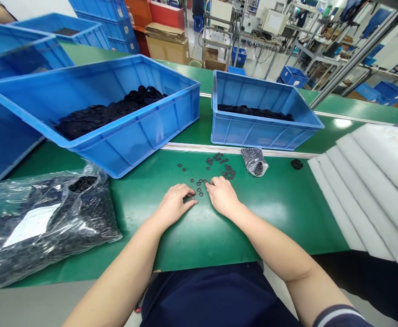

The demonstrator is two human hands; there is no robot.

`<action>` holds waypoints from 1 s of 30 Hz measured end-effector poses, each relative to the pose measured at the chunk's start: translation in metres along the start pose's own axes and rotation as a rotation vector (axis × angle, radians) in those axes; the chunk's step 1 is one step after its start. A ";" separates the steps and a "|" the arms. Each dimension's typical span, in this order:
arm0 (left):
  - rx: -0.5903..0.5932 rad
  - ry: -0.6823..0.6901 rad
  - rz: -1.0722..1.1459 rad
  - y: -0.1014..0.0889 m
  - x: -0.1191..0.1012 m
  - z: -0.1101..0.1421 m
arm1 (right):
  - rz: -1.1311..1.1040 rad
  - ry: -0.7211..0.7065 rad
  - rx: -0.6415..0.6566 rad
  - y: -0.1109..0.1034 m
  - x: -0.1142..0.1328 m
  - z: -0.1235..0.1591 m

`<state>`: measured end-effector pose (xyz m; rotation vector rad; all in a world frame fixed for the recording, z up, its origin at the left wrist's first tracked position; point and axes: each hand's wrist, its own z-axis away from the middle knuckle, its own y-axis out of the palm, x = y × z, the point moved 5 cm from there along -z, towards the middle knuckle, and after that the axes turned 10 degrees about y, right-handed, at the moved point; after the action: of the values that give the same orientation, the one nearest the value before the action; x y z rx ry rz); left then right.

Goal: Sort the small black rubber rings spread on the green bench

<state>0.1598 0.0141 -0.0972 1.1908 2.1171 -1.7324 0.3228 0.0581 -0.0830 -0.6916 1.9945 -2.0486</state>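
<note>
My left hand (176,203) is over the green table, thumb and forefinger closed around a small ring (193,197). Just to its right, my right hand (223,196) rests with curled fingers, its fingertips beside a small black ring (205,180); what they grip, if anything, is hidden. Several loose black rings (199,190) lie between and just beyond the hands. More black rings (229,172) form a loose cluster farther back, near a small clear bag (254,161) of rings, which lies on its side with its mouth facing me.
A large clear bag (93,213) full of black rings lies at left. Two blue bins, one left (134,131) and one right (253,131), hold flat black parts. White foam sheets (362,190) are stacked at right, near a black round part (296,164).
</note>
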 end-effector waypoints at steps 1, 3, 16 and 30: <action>0.001 0.009 0.005 -0.001 0.000 0.000 | -0.031 0.003 -0.002 0.000 -0.002 0.002; 0.002 0.024 -0.012 -0.002 -0.002 0.000 | -0.132 0.018 -0.015 -0.002 -0.009 0.006; -0.116 -0.017 -0.167 -0.002 0.001 -0.002 | -0.470 0.132 0.108 -0.023 -0.074 0.028; -0.104 -0.030 -0.146 -0.005 0.004 0.002 | -0.116 0.037 0.072 -0.011 -0.042 0.028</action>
<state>0.1532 0.0140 -0.0964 1.0002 2.2973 -1.6618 0.3739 0.0531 -0.0804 -0.7767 1.9316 -2.2025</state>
